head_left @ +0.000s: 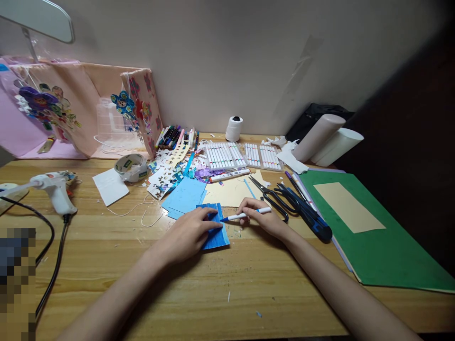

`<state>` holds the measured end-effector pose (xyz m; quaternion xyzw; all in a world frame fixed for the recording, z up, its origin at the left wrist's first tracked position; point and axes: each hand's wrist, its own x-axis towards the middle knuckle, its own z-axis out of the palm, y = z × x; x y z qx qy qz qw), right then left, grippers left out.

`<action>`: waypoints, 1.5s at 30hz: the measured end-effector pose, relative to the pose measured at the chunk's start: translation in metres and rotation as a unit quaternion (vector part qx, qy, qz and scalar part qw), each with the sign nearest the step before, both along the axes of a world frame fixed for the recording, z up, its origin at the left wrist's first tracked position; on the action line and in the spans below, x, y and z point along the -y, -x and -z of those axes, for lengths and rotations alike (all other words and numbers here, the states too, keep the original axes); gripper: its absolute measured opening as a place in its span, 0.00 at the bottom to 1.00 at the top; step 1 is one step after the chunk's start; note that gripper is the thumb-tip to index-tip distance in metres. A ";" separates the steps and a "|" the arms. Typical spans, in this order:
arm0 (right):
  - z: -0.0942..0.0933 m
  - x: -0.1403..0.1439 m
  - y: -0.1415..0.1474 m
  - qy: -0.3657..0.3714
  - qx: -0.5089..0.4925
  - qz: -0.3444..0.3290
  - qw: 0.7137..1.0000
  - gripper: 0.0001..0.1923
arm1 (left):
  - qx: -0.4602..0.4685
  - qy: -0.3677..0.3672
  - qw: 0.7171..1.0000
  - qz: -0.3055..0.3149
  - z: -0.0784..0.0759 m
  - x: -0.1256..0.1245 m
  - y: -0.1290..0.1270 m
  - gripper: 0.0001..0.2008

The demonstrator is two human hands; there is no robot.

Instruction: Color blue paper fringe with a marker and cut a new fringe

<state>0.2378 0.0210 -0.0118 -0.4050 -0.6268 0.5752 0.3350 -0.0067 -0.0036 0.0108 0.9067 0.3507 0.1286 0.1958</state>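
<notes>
My left hand [190,230] lies on a small piece of blue-coloured paper [216,240], fingers apart and pressing it to the table. Most of the paper is streaked dark blue, with a lighter strip along its right edge. In my right hand [261,215] is a white marker [245,216] with a blue tip, its point touching or just over the paper's right part. Light blue sheets [186,194] lie right behind the paper, beside a cream sheet [225,193]. A pair of black scissors [273,194] rests just beyond my right hand.
At the left sit a white glue gun [57,189] with a black cord and a tape roll [131,166]. Paper scraps [167,168], boxed markers [223,156] and a thread spool [234,129] are at the back. A utility knife [307,215] and a green board [377,246] lie right.
</notes>
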 end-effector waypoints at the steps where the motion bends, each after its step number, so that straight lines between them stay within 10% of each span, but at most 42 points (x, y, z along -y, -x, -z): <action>1: 0.000 0.000 0.000 -0.004 -0.001 0.007 1.000 0.10 | 0.000 -0.001 1.000 0.000 0.000 0.000 0.000 0.19; 45: -0.001 0.004 0.000 0.011 -0.024 0.012 1.000 0.10 | 0.036 0.021 0.999 0.000 0.002 -0.004 0.000 0.19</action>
